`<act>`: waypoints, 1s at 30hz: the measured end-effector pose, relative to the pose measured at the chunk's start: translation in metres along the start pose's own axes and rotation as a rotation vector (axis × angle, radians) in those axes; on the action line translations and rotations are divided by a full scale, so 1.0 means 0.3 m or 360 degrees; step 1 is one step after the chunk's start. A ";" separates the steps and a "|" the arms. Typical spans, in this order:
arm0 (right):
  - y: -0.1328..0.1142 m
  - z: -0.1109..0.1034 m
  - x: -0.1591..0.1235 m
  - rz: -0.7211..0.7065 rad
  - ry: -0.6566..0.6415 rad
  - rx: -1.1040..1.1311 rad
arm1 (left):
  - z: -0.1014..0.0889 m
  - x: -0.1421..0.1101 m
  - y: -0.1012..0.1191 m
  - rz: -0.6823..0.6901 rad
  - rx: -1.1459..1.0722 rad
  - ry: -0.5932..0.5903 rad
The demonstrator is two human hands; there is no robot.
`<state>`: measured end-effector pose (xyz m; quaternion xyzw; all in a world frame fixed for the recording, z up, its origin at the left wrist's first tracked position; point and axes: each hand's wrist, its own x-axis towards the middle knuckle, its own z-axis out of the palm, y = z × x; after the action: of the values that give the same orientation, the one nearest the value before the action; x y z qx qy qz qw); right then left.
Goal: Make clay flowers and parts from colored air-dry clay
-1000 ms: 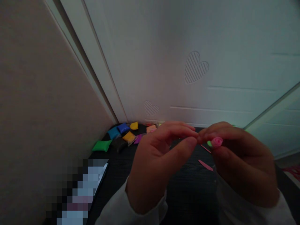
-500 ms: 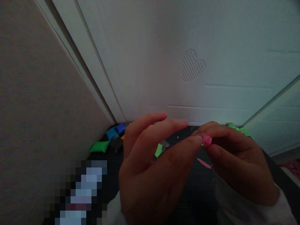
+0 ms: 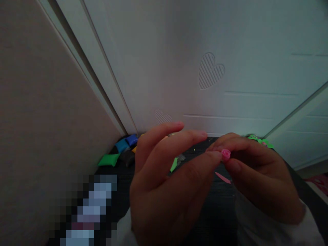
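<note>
A small pink clay rose (image 3: 226, 155) with a spiral of petals is held up between my two hands. The thumb of my left hand (image 3: 170, 177) presses against the rose's left side, while two other fingers stretch out above it, apart from the flower. My right hand (image 3: 261, 174) pinches the rose from the right between thumb and forefinger. The flower's underside is hidden by the fingers. Below the hands, a pink modelling tool or strip (image 3: 222, 177) lies on the dark table (image 3: 217, 212).
Green (image 3: 109, 160), blue (image 3: 122, 145) and dark (image 3: 127, 158) clay packets lie at the back left. A light green piece (image 3: 174, 164) rests behind my left hand. Bright green pieces (image 3: 266, 142) sit at the back right. A white panel (image 3: 179, 68) with hearts stands behind.
The pink rose has turned and shifted slightly left and down between my fingers. A green bit seen beneath it earlier is now hidden. Both hands keep nearly the same place.
</note>
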<state>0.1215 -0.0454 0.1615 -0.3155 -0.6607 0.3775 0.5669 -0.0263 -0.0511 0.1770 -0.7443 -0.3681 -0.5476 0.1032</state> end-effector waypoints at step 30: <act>-0.004 0.005 0.002 0.0002 -0.0010 0.0052 | 0.022 -0.033 -0.001 -0.0120 -0.0077 0.0070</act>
<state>0.1199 -0.0457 0.1627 -0.3054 -0.6560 0.3897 0.5696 -0.0228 -0.0515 0.1655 -0.7200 -0.3801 -0.5761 0.0725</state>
